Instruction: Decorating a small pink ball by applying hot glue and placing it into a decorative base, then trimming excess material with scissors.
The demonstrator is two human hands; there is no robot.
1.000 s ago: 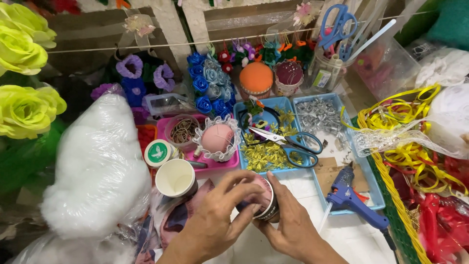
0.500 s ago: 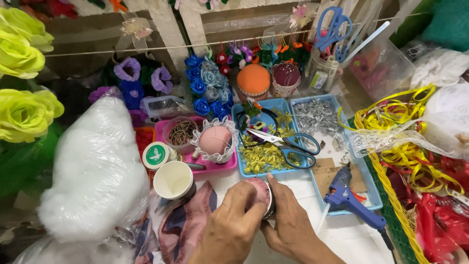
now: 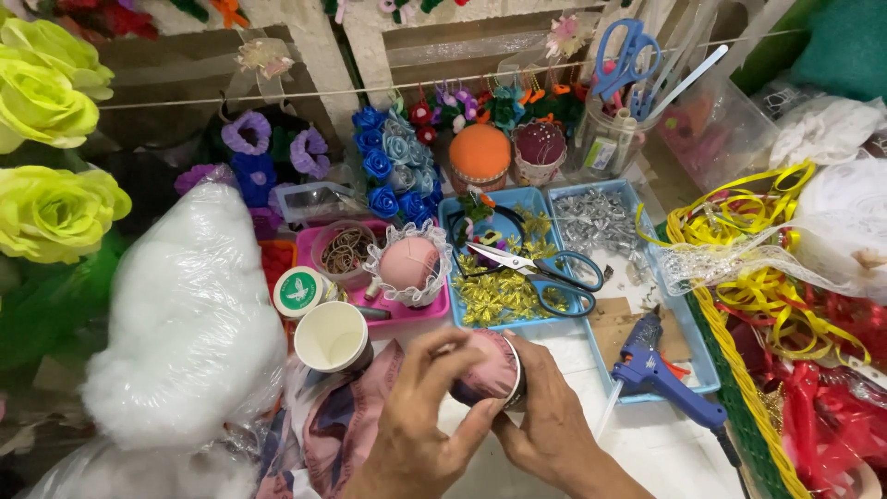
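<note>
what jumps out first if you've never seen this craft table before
Dead centre at the bottom, the left hand and right hand clasp a small pink fabric-covered cup between them. To the left a big mound of white stuffing sits under bright yellow-green fabric roses, and a blue glue gun lies to the right beside tangled yellow ribbons.

2 hands (image 3: 443, 407) work at the table's near edge. There are 2 yellow-green fabric roses (image 3: 51, 139), 2 pairs of scissors (image 3: 545, 273), 1 blue glue gun (image 3: 661, 374), 1 white paper cup (image 3: 331, 337), 2 blue trays (image 3: 554, 199), 1 pink tray (image 3: 430, 310), 1 orange pincushion (image 3: 479, 152) and 1 heap of white stuffing (image 3: 185, 314).
</note>
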